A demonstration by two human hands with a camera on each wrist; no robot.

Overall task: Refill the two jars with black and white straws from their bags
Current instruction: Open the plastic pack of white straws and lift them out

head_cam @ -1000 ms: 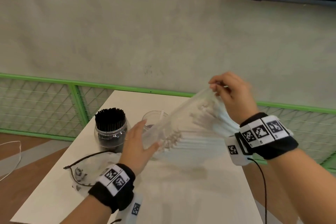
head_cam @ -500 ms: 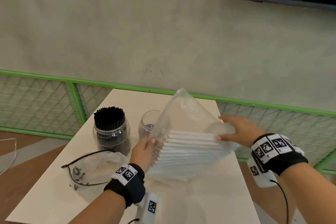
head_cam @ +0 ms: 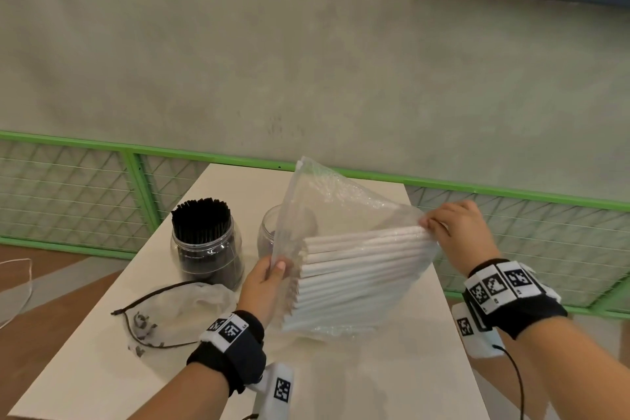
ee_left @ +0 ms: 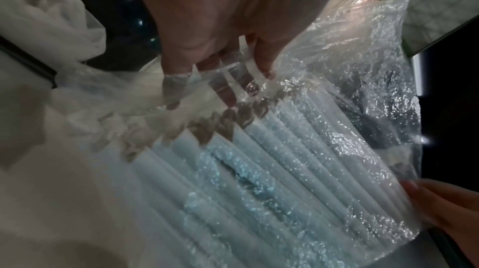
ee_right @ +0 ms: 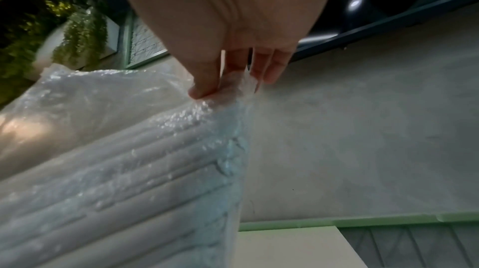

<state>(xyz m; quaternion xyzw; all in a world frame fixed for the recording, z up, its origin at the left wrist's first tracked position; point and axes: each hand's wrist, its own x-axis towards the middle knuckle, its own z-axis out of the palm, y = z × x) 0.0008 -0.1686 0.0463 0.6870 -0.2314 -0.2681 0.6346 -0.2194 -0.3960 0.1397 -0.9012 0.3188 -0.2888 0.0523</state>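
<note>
The left hand [head_cam: 264, 286] pinches the open edge of the clear bag [head_cam: 341, 215], thumb in front; the right hand [head_cam: 458, 235] pinches the opposite closed corner; the white straws [head_cam: 361, 269] (lying level inside) span between both grips; the empty jar [head_cam: 269, 232] stands just behind the left grip, the black-straw jar [head_cam: 206, 249] further left of it.
</note>
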